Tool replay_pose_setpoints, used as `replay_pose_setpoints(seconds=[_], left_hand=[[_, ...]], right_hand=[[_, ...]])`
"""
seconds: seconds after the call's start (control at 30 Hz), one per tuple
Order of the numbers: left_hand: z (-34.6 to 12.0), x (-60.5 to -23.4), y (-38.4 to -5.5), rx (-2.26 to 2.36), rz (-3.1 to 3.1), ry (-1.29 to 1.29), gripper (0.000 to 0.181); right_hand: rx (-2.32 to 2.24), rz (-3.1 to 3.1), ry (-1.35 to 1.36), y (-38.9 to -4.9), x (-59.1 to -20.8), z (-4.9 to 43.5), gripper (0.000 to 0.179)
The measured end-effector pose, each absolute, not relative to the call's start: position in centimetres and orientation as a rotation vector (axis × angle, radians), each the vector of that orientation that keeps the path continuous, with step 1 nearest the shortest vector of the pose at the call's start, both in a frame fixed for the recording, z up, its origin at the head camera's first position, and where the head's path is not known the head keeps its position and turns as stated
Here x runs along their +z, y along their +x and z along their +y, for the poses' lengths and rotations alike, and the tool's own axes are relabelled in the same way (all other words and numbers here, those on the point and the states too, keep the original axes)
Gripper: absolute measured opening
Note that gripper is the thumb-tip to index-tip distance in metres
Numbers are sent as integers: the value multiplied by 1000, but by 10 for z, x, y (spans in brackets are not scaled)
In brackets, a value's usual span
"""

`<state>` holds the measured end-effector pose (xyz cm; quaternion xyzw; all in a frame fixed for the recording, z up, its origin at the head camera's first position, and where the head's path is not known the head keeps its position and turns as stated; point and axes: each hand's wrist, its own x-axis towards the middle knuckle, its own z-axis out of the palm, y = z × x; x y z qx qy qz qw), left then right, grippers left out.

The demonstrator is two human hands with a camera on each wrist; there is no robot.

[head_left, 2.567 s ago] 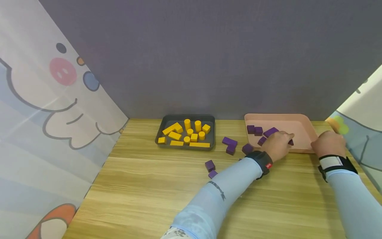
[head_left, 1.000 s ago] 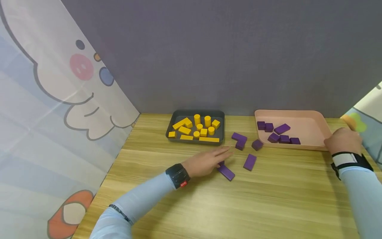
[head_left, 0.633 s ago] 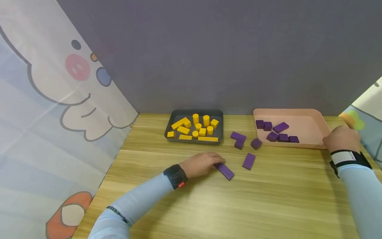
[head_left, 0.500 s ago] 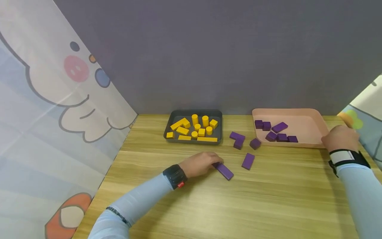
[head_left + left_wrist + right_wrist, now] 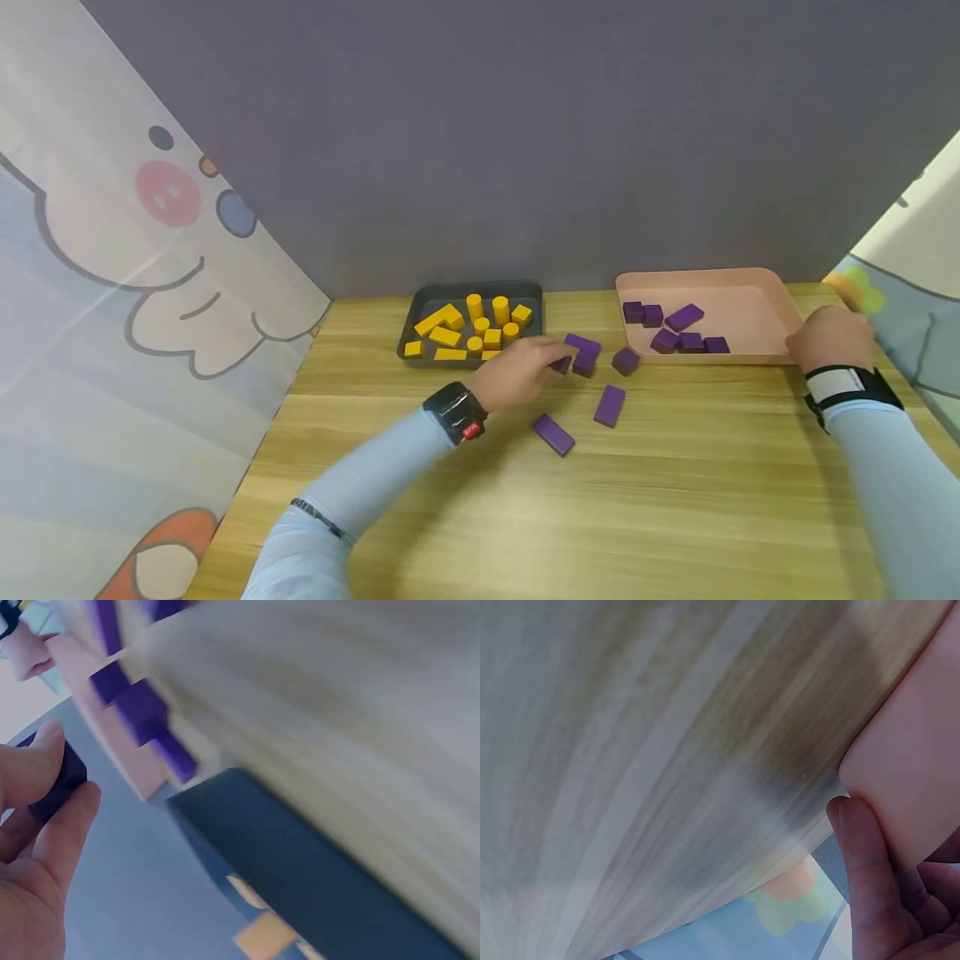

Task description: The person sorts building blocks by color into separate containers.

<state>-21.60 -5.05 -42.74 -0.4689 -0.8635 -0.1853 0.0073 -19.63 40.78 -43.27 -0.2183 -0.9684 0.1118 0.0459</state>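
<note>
Between thumb and fingers my left hand (image 5: 517, 372) pinches a purple cube (image 5: 69, 778), lifted off the table as the left wrist view shows. In the head view it hovers just left of a purple pair, a flat block (image 5: 582, 342) touching another cube (image 5: 585, 364). My right hand (image 5: 831, 340) grips the right end of the pink tray (image 5: 757, 312); in the right wrist view its thumb (image 5: 864, 840) lies against the tray's wall. Several purple cubes and a flat purple block (image 5: 684, 317) lie in that tray's left part.
The dark grey tray (image 5: 405, 333) at back left holds several yellow blocks (image 5: 445, 337) and cylinders. Loose on the wooden table (image 5: 645, 500) lie two flat purple blocks (image 5: 553, 435) and a purple cube (image 5: 626, 361). A grey wall (image 5: 480, 150) rises behind.
My left hand left the pink tray, came to the table's middle, took hold of a purple cube beside a flat block, and raised it away from me. The right hand stays on the tray.
</note>
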Motion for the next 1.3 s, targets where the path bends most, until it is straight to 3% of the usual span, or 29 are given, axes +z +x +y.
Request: replay_pose_setpoints(seconds=[0.33, 0.77, 1.3], left_hand=[[27, -407, -243, -796, -2647, -1351, 47], [129, -405, -250, -861, -2713, -1163, 48], [179, -437, -263, -700, -2916, -1096, 49]], right_hand=[[325, -2949, -678, -196, -431, 402, 28], [351, -2898, -610, -197, -437, 390, 26], [340, -2907, -660, -199, -437, 388, 27]])
